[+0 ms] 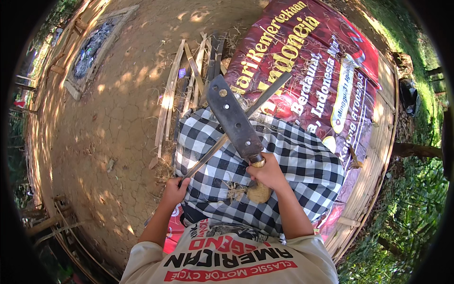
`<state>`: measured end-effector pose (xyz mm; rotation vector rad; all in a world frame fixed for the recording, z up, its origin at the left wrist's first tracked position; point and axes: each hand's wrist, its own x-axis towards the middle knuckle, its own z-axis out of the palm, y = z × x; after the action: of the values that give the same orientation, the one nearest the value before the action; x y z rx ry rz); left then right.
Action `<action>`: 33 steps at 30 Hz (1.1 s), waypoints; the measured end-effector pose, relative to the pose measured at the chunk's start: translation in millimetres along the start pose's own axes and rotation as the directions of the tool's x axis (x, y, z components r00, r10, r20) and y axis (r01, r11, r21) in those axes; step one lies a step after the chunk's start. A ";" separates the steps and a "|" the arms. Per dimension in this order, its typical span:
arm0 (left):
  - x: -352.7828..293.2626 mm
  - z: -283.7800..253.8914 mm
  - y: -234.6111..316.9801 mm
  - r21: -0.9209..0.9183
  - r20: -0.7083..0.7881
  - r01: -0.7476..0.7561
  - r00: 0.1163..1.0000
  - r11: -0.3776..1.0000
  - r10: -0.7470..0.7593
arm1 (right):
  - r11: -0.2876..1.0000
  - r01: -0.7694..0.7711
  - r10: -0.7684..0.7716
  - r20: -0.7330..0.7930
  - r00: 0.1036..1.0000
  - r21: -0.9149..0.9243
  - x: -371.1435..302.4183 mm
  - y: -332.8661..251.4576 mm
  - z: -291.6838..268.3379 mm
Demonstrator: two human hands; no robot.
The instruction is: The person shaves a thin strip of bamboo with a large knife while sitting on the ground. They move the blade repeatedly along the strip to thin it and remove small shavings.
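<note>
Over black-and-white checked fabric (302, 158): broad dark-metal knife (235, 118) across thin brown strip (269, 93)!
Gripping strip in closed left hand (175, 190), knife in closed right hand (269, 173)!

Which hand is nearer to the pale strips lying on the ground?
Left. The left hand, gripping a narrow strip, shows just below and right of the pale strips; the right hand, around the handle of the big knife, is farther right.

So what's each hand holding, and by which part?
The right hand grips a broad blade by its handle; the left hand holds a thin strip by its near end.
</note>
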<state>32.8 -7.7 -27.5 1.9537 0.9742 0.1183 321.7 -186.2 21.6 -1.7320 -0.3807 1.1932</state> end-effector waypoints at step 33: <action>-1.8 -3.1 13.6 0.068 -0.035 -0.022 0.999 0.997 0.025 | 0.333 0.361 -0.755 -0.017 0.655 -0.871 49.7 -19.7 -33.5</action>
<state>38.1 -10.3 -14.8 2.0318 0.9903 0.1356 378.3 -159.9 12.9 -2.2426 -1.3365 -0.0269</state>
